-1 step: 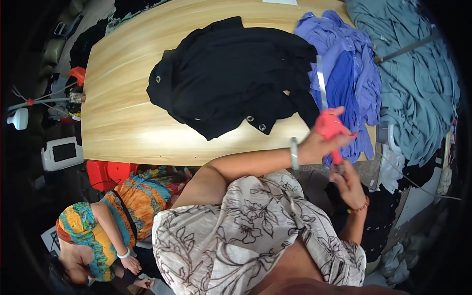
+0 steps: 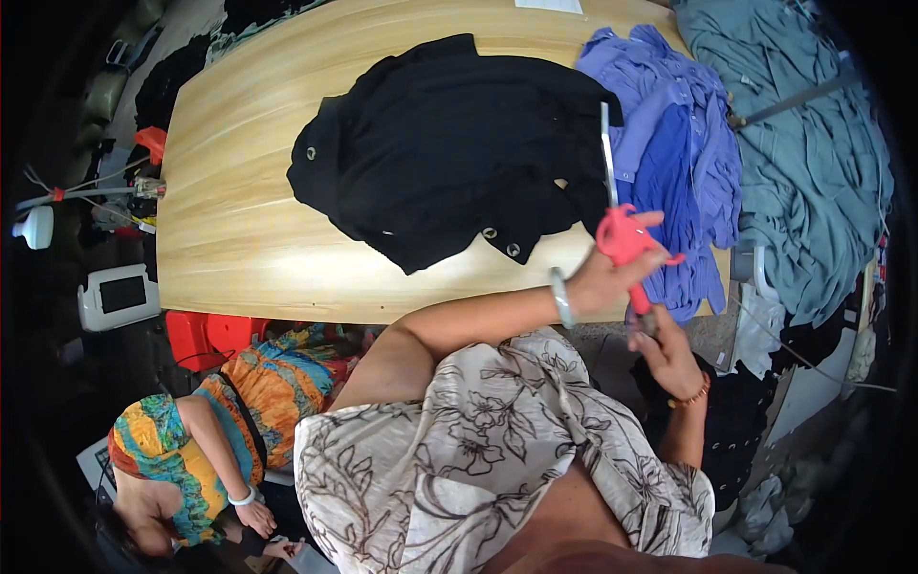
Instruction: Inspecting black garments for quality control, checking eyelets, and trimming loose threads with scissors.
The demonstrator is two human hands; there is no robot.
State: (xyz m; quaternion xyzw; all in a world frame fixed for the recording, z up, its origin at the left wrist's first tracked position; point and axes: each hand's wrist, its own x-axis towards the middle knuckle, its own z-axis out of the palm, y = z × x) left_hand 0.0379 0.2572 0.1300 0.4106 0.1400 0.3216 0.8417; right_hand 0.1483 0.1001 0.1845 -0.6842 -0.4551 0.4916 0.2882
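Note:
My left hand [image 2: 601, 283], a pale bangle at its wrist, is closed around a red plastic tool [image 2: 626, 234] with a loop on one side. From its top a long, narrow silvery strip [image 2: 608, 158] points away from me. The tool's exact kind is unclear. Below, my right hand [image 2: 674, 364], wearing a beaded bracelet, pinches at the tool's lower end, where a small greyish piece is blurred. Left of the tool a black garment [image 2: 449, 143] with metal eyelets lies spread on the wooden table [image 2: 229, 210]. The strip passes over its right edge.
Purple-blue garments [image 2: 703, 143] are heaped at the table's right side. Beyond them hangs a pile of grey-green cloth [image 2: 803, 163], crossed by a metal bar [image 2: 798, 96]. At lower left a co-worker in a colourful dress [image 2: 277, 383] sits near red plastic seats [image 2: 206, 335].
Both hands and the red tool have shifted slightly left, and its strip now appears narrower, seen more edge-on. The garments stay in place on the table.

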